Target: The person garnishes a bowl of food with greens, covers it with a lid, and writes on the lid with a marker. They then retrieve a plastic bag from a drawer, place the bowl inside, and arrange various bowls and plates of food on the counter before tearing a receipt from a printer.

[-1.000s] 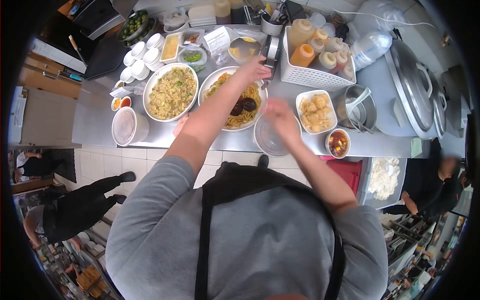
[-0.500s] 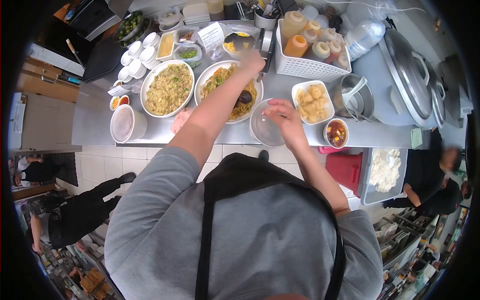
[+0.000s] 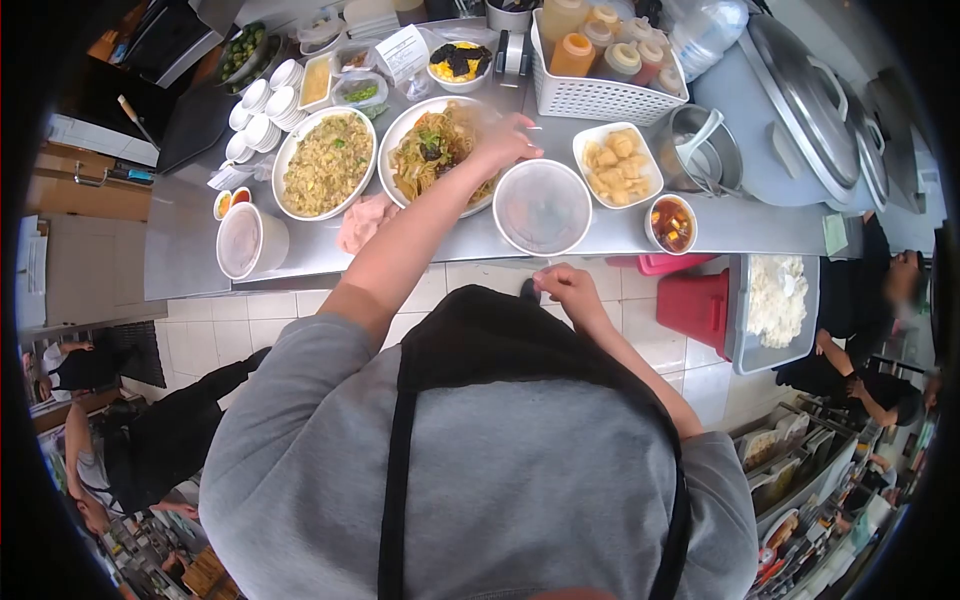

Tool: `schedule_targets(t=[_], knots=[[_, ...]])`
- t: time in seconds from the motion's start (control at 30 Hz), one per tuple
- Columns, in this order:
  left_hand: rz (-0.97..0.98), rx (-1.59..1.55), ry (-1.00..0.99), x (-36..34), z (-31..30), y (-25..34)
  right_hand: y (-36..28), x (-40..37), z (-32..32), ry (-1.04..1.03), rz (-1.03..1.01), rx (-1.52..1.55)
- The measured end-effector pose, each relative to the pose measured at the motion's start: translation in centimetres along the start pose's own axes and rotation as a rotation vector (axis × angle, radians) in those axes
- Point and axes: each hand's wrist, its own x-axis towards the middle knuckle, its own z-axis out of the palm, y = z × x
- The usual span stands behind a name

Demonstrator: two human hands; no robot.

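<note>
Lidded tub point(image 3: 543, 207), on worktop point(image 3: 760, 228) beside noodle plate point(image 3: 420, 150): my right hand point(image 3: 570, 285) has left it, drawn back below the edge, curled, contents unclear; left hand point(image 3: 505, 143) now at plate rim, grip unclear.

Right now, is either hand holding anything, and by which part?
Left hand sits at the right rim of the noodle plate; a grip cannot be told. Right hand, below the counter edge, shows nothing held.
</note>
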Motion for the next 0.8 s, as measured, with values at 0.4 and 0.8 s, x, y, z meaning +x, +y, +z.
schedule_targets(t=[0.4, 0.8], knots=[[0.038, 0.895, -0.452, 5.9, 0.2, -2.7, 2.1, 4.9, -2.3, 0.242, -0.174, -0.650], [0.100, 0.604, -0.264, -0.6, 0.9, -2.1, 1.2, 3.0, -3.4, 0.260, -0.300, -0.481]])
